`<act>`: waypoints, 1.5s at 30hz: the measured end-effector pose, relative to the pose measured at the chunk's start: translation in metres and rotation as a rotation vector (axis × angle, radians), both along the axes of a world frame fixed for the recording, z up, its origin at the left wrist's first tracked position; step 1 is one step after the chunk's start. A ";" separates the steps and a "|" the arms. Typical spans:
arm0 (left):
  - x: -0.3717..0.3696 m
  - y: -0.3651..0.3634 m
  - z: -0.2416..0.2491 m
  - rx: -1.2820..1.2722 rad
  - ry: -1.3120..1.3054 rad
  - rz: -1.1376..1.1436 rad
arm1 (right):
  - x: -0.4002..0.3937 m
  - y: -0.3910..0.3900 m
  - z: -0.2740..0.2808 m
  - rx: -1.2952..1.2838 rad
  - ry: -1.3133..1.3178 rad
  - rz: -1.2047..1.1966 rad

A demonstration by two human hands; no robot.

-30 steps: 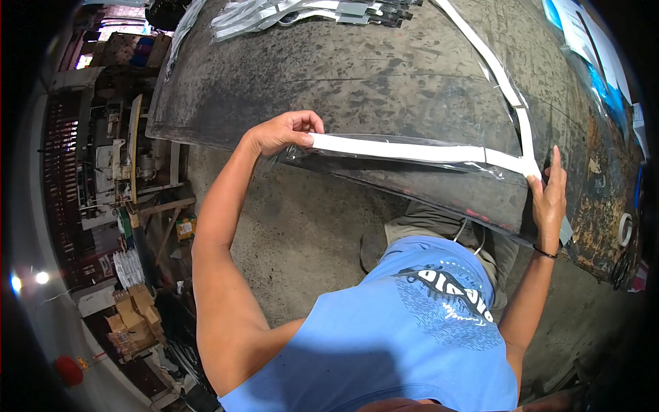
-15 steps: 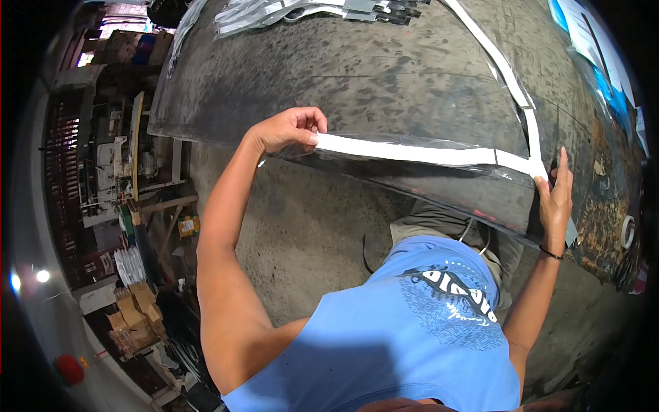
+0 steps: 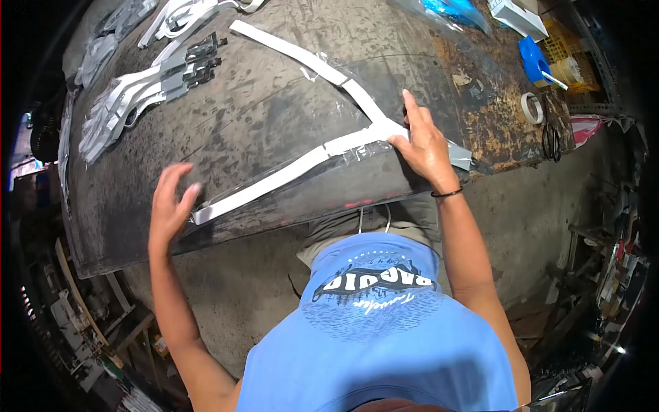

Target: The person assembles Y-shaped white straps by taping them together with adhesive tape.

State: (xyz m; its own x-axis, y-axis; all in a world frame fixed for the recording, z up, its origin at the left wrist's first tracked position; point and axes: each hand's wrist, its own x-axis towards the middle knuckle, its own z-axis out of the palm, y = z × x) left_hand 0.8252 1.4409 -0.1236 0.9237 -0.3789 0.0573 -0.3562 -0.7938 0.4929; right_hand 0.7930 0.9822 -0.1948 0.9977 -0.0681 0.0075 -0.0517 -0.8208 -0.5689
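Note:
A white Y-shaped strap (image 3: 264, 184) lies on the dark worktable (image 3: 288, 123), with clear plastic film around it. One arm of the strap runs toward the near left, the other toward the far left. Beside the near arm's end is my left hand (image 3: 170, 211), its thumb and fingers apart and nothing held. Over the junction of the two arms rests my right hand (image 3: 427, 152), fingers stretched out, thumb touching the white material. A grey flap (image 3: 458, 156) shows from under that hand on its right side.
Bundled white straps with grey and black ends (image 3: 147, 89) lie at the table's left. More white straps (image 3: 185, 17) and clear plastic bags (image 3: 103, 51) are behind them. At the right are a tape roll (image 3: 531, 108), black-handled scissors (image 3: 551, 141) and a blue container (image 3: 533, 62).
My left hand has let go of the strap's end and opened beside it. The near arm now lies on the tabletop. My right hand stays at the junction; the camera view has turned.

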 end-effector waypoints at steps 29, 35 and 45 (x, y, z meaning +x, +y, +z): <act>0.095 -0.268 -0.081 0.027 -0.581 -0.672 | -0.007 -0.019 0.007 -0.004 -0.087 0.009; 0.073 -0.293 -0.078 0.003 -0.589 -0.703 | -0.007 -0.019 0.005 -0.015 -0.117 0.012; 0.047 -0.310 -0.083 0.011 -0.585 -0.675 | -0.006 -0.018 0.007 -0.014 -0.061 -0.005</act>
State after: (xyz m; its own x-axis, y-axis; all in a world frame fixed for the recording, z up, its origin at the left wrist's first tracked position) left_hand 0.8726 1.1310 -0.2066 0.3277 -0.8346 0.4429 -0.9415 -0.3275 0.0795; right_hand 0.7867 0.9638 -0.1874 0.9950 -0.0724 0.0694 -0.0212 -0.8284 -0.5598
